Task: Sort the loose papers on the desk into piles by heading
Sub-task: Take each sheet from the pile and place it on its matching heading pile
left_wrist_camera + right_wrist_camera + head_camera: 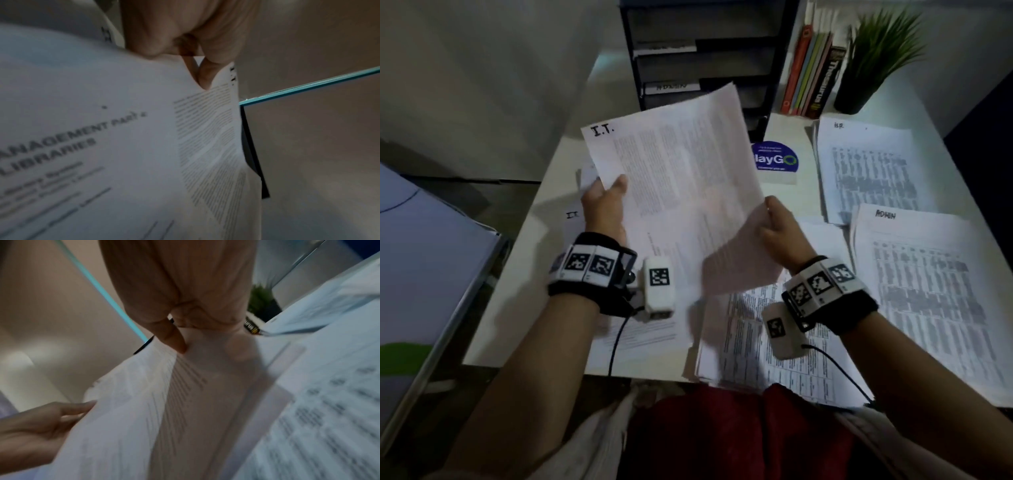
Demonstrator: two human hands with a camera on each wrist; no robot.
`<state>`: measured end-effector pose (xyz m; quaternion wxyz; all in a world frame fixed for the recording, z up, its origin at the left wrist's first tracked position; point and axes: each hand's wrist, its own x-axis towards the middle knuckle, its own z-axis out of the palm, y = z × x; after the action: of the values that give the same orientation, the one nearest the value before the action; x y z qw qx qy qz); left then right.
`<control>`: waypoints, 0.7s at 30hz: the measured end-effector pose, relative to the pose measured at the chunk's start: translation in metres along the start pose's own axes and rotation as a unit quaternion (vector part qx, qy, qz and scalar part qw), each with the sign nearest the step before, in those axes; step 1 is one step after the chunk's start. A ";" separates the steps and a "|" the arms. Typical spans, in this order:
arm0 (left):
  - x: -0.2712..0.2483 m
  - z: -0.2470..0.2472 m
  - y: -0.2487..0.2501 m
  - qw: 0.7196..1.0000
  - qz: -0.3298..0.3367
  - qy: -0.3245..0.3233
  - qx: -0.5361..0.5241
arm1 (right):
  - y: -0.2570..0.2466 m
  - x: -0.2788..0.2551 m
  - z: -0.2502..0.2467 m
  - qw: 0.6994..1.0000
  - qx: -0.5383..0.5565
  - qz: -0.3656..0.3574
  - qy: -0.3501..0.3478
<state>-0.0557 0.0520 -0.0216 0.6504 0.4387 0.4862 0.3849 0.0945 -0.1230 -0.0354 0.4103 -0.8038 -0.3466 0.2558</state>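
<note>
Both hands hold a printed sheet headed "I.T." (678,164) up above the desk. My left hand (606,202) pinches its left edge, thumb on top. My right hand (777,226) pinches its right edge. In the left wrist view the fingers (203,76) clamp that sheet (209,133) over a page titled "…MANAGEMENT… LIBRARIES" (82,146). In the right wrist view the thumb (174,339) presses the sheet (156,402), with the left hand (41,423) at its far edge. An "I.T." pile (575,219) lies under the left hand, an "HR" pile (869,168) at back right, an "ADMIN" pile (935,294) at right.
A loose stack of printed pages (753,346) lies at the desk's front edge. A black drawer unit (705,58), upright books (811,75) and a potted plant (873,61) stand at the back. A blue round sticker (774,157) lies behind the held sheet.
</note>
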 end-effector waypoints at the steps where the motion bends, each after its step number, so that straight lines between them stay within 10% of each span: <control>1: 0.014 -0.013 0.000 0.999 0.006 0.029 0.040 | -0.006 -0.002 0.013 1.000 -0.010 0.008 -0.013; 5: 0.061 -0.068 -0.018 0.973 -0.047 0.105 0.202 | -0.024 -0.008 0.063 0.998 -0.004 0.047 -0.044; 10: 0.071 -0.122 -0.040 0.868 -0.205 0.089 0.443 | -0.022 -0.016 0.107 0.990 -0.025 0.105 -0.092; 21: 0.054 -0.108 -0.054 0.921 -0.062 0.052 0.381 | -0.008 -0.041 0.134 0.968 -0.123 0.170 -0.139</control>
<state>-0.1437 0.1065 -0.1038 0.4306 0.6015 0.6556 0.1516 -0.0272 -0.0866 -0.0942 0.2068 -0.8519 -0.2869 0.3862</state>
